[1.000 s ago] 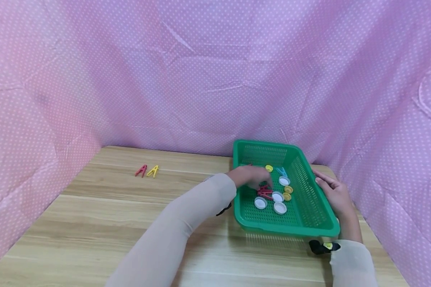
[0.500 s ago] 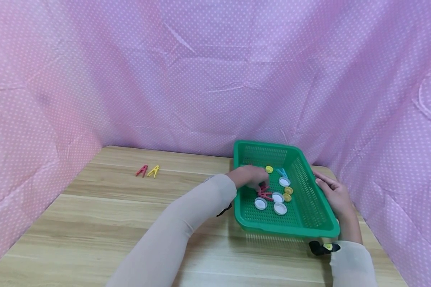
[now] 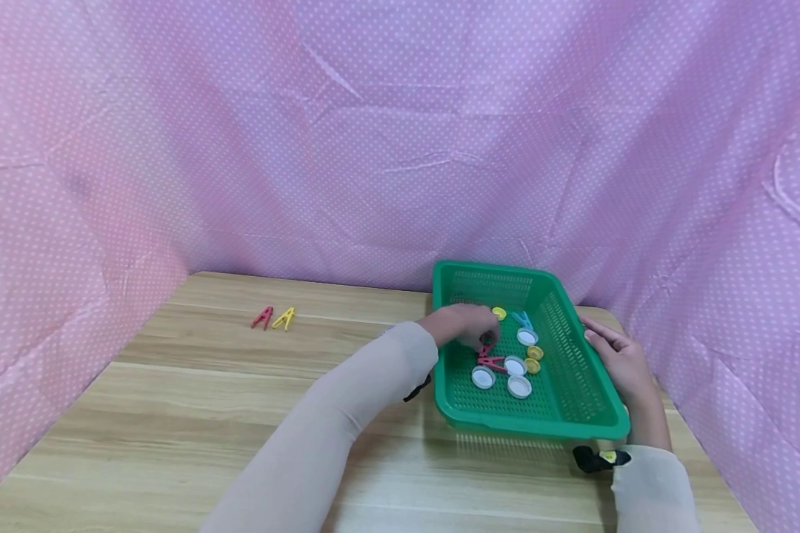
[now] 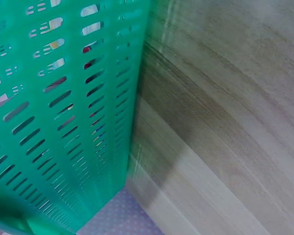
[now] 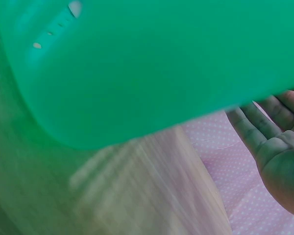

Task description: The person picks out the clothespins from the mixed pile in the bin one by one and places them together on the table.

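My left hand (image 3: 472,326) reaches down into a green plastic basket (image 3: 530,427). Its fingers are curled at a red clothespin (image 3: 487,349) and appear to pinch it; the fingertips are partly hidden. Just below lies another red clothespin (image 3: 492,363). Around them are several white caps (image 3: 519,386), several yellow caps (image 3: 535,354) and a blue clothespin (image 3: 523,320). On the basket's right side, my right hand (image 3: 627,366) rests against the outer wall under the rim. The right wrist view shows its fingers (image 5: 250,129) fairly straight, their tips hidden behind the basket.
A red clothespin (image 3: 262,317) and a yellow clothespin (image 3: 284,318) lie side by side on the wooden table (image 3: 173,414), left of the basket. Pink dotted cloth (image 3: 373,163) hangs behind the table and along both sides.
Inside the basket, my left hand has drawn slightly left and back, its fingers now at the upper red clothespin, which looks more tilted. The right hand and basket stay in place.
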`<state>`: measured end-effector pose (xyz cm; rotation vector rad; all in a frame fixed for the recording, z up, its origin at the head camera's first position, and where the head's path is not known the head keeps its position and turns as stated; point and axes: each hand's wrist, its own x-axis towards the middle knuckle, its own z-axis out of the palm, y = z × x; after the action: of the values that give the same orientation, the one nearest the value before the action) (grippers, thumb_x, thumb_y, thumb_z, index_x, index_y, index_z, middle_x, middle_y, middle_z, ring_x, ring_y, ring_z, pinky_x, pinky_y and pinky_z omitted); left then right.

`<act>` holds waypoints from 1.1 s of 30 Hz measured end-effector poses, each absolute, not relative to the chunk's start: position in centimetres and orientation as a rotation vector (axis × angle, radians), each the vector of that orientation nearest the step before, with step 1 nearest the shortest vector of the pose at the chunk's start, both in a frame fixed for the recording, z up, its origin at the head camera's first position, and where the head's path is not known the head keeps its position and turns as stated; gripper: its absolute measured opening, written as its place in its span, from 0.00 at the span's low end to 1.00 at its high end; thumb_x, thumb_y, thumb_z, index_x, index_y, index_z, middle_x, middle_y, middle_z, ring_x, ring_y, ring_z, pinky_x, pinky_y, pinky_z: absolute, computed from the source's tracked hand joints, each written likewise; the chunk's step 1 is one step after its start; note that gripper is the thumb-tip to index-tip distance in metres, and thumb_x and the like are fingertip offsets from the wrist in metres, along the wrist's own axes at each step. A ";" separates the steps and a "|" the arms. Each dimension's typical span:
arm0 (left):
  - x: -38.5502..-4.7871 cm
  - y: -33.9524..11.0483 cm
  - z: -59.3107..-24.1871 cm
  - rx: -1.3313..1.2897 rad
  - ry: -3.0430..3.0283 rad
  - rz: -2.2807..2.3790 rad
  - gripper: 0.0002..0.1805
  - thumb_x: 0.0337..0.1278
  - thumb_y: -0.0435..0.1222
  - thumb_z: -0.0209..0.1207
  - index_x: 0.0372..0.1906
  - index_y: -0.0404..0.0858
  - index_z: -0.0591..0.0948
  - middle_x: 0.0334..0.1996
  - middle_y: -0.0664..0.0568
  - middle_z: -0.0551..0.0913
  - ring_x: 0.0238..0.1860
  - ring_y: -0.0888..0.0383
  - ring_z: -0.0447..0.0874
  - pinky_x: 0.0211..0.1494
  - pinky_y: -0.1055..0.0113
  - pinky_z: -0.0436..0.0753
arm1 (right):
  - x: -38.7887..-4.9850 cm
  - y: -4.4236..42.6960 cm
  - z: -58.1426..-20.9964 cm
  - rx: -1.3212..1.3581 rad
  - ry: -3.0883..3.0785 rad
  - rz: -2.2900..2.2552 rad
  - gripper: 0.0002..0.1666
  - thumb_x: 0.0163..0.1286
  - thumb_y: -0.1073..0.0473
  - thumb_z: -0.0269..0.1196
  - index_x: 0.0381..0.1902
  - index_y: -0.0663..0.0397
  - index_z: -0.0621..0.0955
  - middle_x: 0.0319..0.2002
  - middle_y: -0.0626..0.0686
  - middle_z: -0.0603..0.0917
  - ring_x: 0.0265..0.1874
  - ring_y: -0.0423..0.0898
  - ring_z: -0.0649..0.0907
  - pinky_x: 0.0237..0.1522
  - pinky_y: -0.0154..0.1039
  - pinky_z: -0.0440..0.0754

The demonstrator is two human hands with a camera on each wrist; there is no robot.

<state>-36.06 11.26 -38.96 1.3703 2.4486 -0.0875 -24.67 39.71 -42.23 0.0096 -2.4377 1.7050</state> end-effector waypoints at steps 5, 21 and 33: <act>-35.8 11.2 -38.9 1.322 2.436 -0.108 0.19 0.68 0.38 0.65 0.62 0.52 0.83 0.55 0.61 0.81 0.59 0.64 0.75 0.61 0.68 0.76 | -24.7 39.7 -42.3 0.016 -2.448 1.680 0.31 0.78 0.46 0.59 0.73 0.51 0.73 0.49 0.27 0.83 0.33 0.35 0.87 0.32 0.32 0.85; -35.2 11.5 -39.0 1.302 2.485 -0.164 0.07 0.66 0.42 0.67 0.33 0.48 0.82 0.37 0.59 0.81 0.39 0.63 0.76 0.41 0.69 0.77 | -24.3 39.8 -42.0 -0.024 -2.478 1.652 0.32 0.78 0.44 0.59 0.74 0.49 0.73 0.49 0.24 0.81 0.35 0.33 0.86 0.33 0.31 0.84; -35.2 11.1 -38.5 1.266 2.478 -0.164 0.08 0.61 0.29 0.69 0.37 0.47 0.85 0.39 0.58 0.81 0.39 0.61 0.75 0.38 0.70 0.77 | -24.5 39.7 -42.1 -0.001 -2.448 1.687 0.31 0.78 0.46 0.60 0.73 0.49 0.74 0.49 0.24 0.82 0.34 0.33 0.86 0.32 0.31 0.84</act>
<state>-35.23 11.15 -38.54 1.2660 2.4784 -0.1643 -24.46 39.72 -42.06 -0.0007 -2.4479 1.6867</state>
